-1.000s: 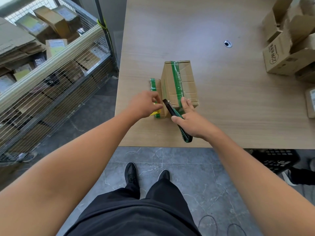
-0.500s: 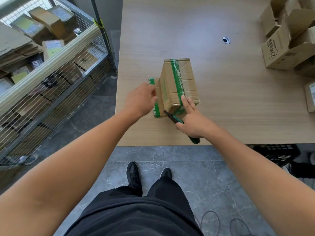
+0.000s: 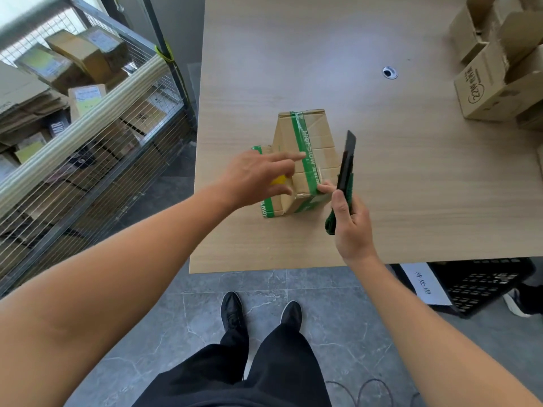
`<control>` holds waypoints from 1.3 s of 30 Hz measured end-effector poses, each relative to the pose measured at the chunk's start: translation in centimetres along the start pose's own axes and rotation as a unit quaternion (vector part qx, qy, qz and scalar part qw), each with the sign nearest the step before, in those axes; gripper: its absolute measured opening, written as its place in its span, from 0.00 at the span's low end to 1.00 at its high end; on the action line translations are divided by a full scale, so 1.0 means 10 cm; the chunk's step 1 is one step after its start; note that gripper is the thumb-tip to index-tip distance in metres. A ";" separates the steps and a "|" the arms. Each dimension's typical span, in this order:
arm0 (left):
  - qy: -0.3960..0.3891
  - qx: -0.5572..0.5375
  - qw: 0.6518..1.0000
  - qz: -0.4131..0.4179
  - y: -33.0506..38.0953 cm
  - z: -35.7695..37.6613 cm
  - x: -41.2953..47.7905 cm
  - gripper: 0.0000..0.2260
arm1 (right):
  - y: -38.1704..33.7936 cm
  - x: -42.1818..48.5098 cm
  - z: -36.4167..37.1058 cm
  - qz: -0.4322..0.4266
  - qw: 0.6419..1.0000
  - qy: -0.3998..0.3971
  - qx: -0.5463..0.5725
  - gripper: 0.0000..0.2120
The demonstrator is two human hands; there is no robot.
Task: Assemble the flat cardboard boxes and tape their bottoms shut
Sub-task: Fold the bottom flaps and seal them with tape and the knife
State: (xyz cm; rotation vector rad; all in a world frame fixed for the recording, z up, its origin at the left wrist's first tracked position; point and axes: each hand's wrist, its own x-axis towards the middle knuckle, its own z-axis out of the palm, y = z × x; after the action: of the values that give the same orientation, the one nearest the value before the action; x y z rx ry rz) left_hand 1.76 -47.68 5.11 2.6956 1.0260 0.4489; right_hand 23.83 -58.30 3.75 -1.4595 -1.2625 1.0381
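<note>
Moved: the right hand (image 3: 351,227) has lifted the knife (image 3: 346,160) from low at the near end of the box (image 3: 320,142) to upright beside it.
Right grip: clamped round the knife handle; forefinger touches the box's near corner.
Left grip: left hand (image 3: 255,177) spread apart, forefinger on the green tape (image 3: 302,148).
Box: on the bench (image 3: 411,186), near its front left.

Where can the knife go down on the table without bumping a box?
Bare table lies right of the taped box, up to the open boxes, and beyond it around the cable hole. The knife in the right hand is nearest there. Crowded: by the left hand and the far right corner.
</note>
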 end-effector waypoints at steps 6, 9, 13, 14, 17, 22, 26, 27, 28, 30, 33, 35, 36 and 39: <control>0.003 -0.010 1.000 0.029 -0.10 0.15 0.10 0.13 | 0.13 0.12 0.04 -0.001 0.992 0.117 0.053 0.15; 0.012 -0.032 0.999 0.012 -0.10 0.21 0.09 0.13 | 0.17 0.19 0.03 0.059 0.986 0.139 0.074 0.18; -0.036 -0.088 0.995 -0.007 -0.14 0.14 0.08 0.14 | 0.22 0.25 0.02 0.082 0.989 0.118 0.041 0.19; -0.047 -0.101 0.994 -0.012 -0.15 0.10 0.09 0.15 | 0.23 0.26 0.01 0.079 0.988 0.124 0.036 0.20; -0.046 -0.090 0.995 -0.020 -0.11 0.05 0.14 0.16 | 0.25 0.26 -0.02 0.075 0.985 0.152 0.032 0.22; -0.051 -0.054 0.996 -0.040 -0.01 0.09 0.18 0.17 | 0.25 0.23 0.02 0.103 0.985 0.134 0.037 0.20; -0.018 -0.048 0.998 -0.038 0.05 0.12 0.13 0.17 | 0.21 0.28 -0.04 0.112 0.989 0.097 0.007 0.18; -0.006 -0.050 0.998 -0.048 0.11 0.14 0.11 0.17 | 0.19 0.29 -0.05 0.113 0.989 0.098 -0.006 0.20; 0.001 -0.052 0.996 -0.069 0.20 0.18 0.10 0.18 | 0.16 0.29 -0.05 0.113 0.987 0.111 -0.016 0.23; -0.001 -0.064 0.990 -0.129 0.44 0.26 0.11 0.19 | 0.12 0.24 -0.06 0.120 0.975 0.183 -0.027 0.26; -0.033 -0.110 0.978 -0.177 0.72 0.25 0.12 0.19 | 0.09 0.03 -0.06 0.163 0.953 0.253 0.012 0.24; -0.070 -0.153 0.967 -0.191 0.72 0.12 0.10 0.17 | 0.09 -0.16 -0.05 0.195 0.951 0.237 0.041 0.25; -0.083 -0.164 0.963 -0.196 0.67 0.03 0.06 0.15 | 0.09 -0.25 -0.03 0.204 0.952 0.226 0.045 0.25; -0.122 -0.167 0.960 -0.190 0.47 -0.24 -0.05 0.10 | 0.04 -0.41 0.06 0.201 0.962 0.181 0.049 0.29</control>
State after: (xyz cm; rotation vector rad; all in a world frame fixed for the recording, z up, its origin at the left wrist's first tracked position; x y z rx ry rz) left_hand 3.39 -51.22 8.67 2.1282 1.2294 0.1877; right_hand 22.82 -62.37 3.37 -1.7733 -0.6605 1.0134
